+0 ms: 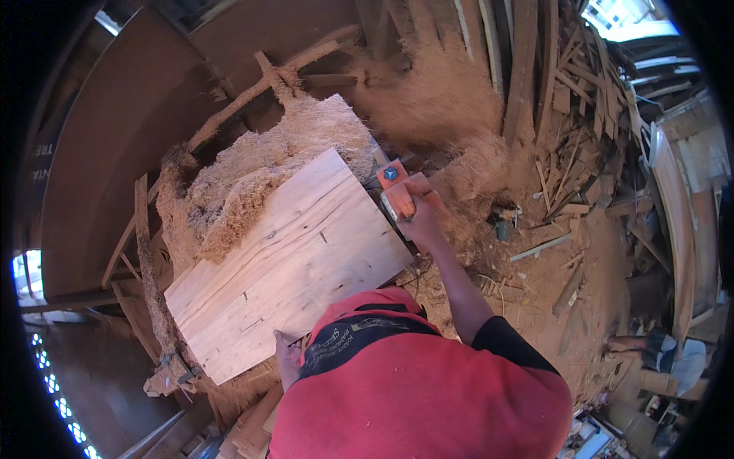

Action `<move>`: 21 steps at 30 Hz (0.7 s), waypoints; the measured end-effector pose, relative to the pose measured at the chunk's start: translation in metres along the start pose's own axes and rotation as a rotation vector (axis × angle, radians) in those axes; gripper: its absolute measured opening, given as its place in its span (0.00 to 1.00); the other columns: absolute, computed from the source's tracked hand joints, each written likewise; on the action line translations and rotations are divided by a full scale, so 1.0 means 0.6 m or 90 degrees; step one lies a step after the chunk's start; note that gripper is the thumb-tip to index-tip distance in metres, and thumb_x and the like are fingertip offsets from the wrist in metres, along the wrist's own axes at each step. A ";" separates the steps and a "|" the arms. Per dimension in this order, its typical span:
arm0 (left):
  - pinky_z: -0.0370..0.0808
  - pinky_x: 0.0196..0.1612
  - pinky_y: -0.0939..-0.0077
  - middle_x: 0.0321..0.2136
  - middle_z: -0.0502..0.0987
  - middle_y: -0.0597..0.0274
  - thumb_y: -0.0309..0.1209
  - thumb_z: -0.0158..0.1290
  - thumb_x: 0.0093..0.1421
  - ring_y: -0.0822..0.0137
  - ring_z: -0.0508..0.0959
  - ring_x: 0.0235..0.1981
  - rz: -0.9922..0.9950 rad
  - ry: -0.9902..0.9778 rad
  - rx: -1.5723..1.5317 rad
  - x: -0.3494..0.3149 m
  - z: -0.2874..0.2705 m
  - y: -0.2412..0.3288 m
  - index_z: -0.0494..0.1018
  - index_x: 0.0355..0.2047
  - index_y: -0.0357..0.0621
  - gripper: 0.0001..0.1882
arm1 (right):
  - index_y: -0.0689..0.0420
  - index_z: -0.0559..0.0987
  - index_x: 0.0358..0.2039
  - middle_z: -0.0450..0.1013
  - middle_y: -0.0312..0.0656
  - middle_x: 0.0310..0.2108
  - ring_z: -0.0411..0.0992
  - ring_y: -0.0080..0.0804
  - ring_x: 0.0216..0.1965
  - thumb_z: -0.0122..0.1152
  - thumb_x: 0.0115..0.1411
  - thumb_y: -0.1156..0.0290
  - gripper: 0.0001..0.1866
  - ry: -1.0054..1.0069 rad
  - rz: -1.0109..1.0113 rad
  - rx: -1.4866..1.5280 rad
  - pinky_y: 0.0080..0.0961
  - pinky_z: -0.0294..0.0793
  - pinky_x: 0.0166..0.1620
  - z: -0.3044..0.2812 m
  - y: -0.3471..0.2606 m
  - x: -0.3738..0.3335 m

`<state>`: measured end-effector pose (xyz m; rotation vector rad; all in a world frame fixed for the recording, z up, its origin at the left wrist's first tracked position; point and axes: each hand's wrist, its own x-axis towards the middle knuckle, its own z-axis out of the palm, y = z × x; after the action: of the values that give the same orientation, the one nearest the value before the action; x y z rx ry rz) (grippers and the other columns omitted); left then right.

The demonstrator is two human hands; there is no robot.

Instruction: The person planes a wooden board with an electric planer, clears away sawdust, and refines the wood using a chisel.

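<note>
A person in a red shirt (413, 398) stands over a wide pale wooden board (290, 260) that lies flat across the middle of the frame. Its long axis runs from the lower left up to the upper right.

The right hand (423, 214) is stretched forward, just right of the centre. Its fingers are closed tightly around the handle of an orange power tool (396, 193), probably an electric planer. The tool sits at the upper right end of the board, at the edge, and its body points along the same diagonal as the board. So the whole length of the board lies down and to the left from this hand.

The left hand (287, 358) is in the lower middle of the frame, at the near edge of the board and partly hidden by the shirt. It seems to rest against the edge of the board, but I cannot tell how far its fingers are open. The right hand is the one nearer to the tool.

Behind the board, in the upper middle, there is a big heap of light wood shavings (260, 168). Loose wooden offcuts (573, 115) are piled in the upper right.
</note>
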<state>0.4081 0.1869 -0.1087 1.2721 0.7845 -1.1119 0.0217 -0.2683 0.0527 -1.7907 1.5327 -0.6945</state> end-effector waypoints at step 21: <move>0.74 0.56 0.42 0.57 0.72 0.50 0.51 0.54 0.65 0.48 0.73 0.57 0.154 0.052 -0.064 -0.095 0.100 -0.048 0.62 0.61 0.44 0.33 | 0.53 0.79 0.45 0.79 0.50 0.37 0.78 0.51 0.41 0.68 0.52 0.61 0.20 -0.103 -0.412 -0.163 0.43 0.77 0.43 0.074 -0.227 0.410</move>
<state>0.3556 0.1416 -0.0553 1.2953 0.7175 -0.8209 0.1826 -0.4925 0.1229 -2.5072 0.9561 -0.6402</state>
